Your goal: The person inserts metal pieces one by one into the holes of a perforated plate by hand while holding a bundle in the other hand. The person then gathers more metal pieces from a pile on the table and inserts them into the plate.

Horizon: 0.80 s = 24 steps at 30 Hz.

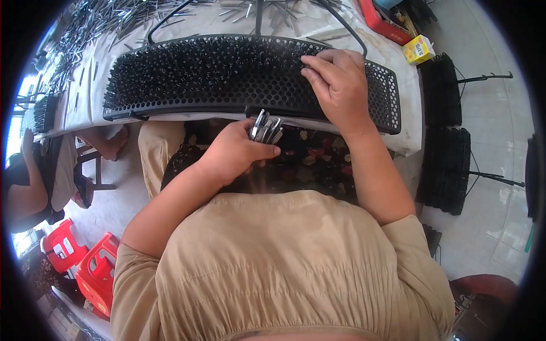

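A long black perforated rack (267, 98) lies across the table in front of me. Slim dark pieces (170, 71) stand upright, packed into its holes over the left part and along the far side; bare holes show at the near middle and right end. My left hand (233, 149), below the rack's near edge, is closed round a bundle of slim silvery metal pieces (264, 128), whose ends stick up past the fingers. My right hand (340, 85) is over the rack's right part with thumb and forefinger pinched close to the last standing pieces. Whatever is between those fingertips is too small to make out.
Loose slim metal pieces (119, 28) lie heaped at the table's far left. A red box (384, 23) and a yellow carton (418, 50) sit at the far right. More black racks (446, 170) stand right of the table. Another person (51, 170) sits left, near red stools (99, 273).
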Available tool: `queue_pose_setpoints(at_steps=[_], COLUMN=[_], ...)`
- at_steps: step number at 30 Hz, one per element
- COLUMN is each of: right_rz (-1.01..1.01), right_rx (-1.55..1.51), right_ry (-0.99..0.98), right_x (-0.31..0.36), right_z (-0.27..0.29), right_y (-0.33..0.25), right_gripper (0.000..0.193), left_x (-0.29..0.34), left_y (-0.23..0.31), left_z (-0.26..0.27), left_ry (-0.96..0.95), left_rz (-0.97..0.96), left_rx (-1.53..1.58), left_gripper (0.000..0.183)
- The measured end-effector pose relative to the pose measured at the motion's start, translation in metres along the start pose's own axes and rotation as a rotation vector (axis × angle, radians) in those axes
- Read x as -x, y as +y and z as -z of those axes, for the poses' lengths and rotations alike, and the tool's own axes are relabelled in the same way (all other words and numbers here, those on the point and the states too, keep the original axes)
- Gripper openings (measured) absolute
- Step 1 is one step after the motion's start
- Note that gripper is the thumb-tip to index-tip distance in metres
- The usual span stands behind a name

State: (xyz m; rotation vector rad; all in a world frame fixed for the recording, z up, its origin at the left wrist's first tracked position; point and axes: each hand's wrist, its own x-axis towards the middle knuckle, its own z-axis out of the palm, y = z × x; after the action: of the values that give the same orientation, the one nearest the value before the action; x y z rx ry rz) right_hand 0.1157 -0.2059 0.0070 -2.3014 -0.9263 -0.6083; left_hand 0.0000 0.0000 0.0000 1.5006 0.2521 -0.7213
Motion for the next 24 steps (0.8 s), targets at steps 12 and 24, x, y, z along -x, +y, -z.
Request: queue_pose_setpoints(at_steps=[12,24], right_rz=[0.108,-0.820], right_rx=[0.188,-0.911], right_ry=[0.044,-0.422], right_x=[0.003,0.023], right_z=[0.006,0.020], right_y=[-0.019,-0.068], right_gripper=[0.024,0.017], left_x=[0.004,0.007], left_y=[-0.002,-0.001], left_z=[0.003,-0.005], left_ry=[-0.073,-0.021], left_rz=[-0.008,-0.087], left_rx=[0.571,0.586], left_gripper=[0.019,0.020])
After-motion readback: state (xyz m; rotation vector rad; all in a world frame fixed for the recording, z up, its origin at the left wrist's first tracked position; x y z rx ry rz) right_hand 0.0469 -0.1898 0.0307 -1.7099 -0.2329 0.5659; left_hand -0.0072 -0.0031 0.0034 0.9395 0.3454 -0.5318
